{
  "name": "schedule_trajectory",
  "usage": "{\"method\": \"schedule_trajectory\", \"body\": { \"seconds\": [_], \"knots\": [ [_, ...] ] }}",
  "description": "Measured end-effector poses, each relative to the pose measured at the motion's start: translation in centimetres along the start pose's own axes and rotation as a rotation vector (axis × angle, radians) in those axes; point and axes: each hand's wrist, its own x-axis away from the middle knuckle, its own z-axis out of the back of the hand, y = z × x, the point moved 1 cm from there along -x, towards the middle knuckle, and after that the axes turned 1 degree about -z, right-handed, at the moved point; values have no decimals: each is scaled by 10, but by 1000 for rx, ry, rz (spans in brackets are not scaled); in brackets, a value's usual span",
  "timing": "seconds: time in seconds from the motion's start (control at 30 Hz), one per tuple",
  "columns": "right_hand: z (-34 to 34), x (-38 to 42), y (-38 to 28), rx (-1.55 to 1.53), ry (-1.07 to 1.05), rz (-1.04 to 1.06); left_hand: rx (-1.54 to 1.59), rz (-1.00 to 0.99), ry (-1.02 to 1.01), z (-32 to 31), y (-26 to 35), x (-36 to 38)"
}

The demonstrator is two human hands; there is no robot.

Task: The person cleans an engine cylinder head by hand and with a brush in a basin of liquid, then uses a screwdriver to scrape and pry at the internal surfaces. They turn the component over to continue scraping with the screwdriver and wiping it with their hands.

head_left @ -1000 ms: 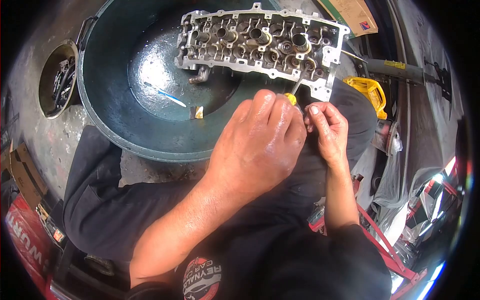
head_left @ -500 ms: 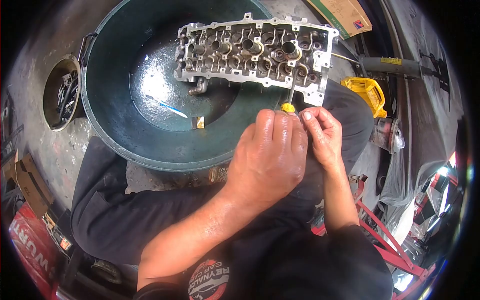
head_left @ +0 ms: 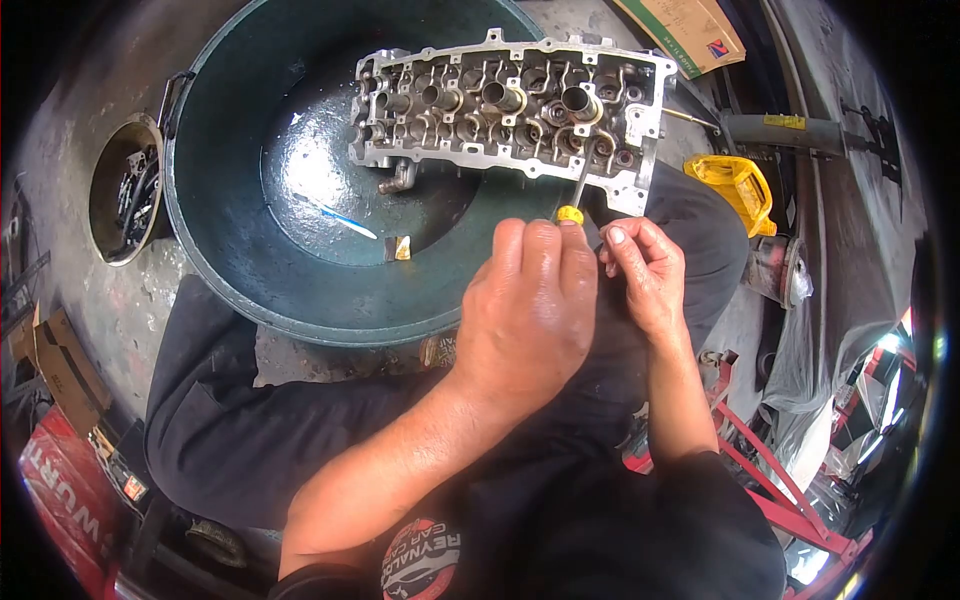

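My left hand (head_left: 530,305) is wrapped round a screwdriver (head_left: 570,215); its yellow collar and thin metal shaft show above my fingers. The shaft points up to the near edge of a cylinder head (head_left: 480,157), close to the right-hand end. Upright tubes stand in a row along the head's middle. Just right of the screwdriver, my right hand (head_left: 655,275) is closed in a pinch, thumb against fingers. Whatever lies between those fingertips is too small to make out. The cylinder head rests over the right side of a large dark green tub (head_left: 330,330), above my leg.
Inside the tub lie a blue-and-white stick (head_left: 345,220) and a small two-toned piece (head_left: 397,248). A metal pot (head_left: 108,245) with dark parts stands left. To the right are a yellow plastic container (head_left: 735,190), a cardboard box (head_left: 690,35) and a red metal frame (head_left: 775,480).
My left hand has shifted slightly left with the screwdriver, whose shaft now leans more to the right. My right hand has stayed almost in place, still pinched.
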Motion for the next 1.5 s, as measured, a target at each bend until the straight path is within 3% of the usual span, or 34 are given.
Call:
{"method": "schedule_trajectory", "body": {
  "seconds": [0.8,1.0,1.5],
  "knots": [
    [-1,-2,-1,-13,-4,-4,73,176,-47,4,3,-8],
    [-2,-3,-3,3,-8,10,131,156,25,-4,-13,8],
    [0,-2,0,2,-16,15,66,25,-52,18,-11,10]
  ]
}}
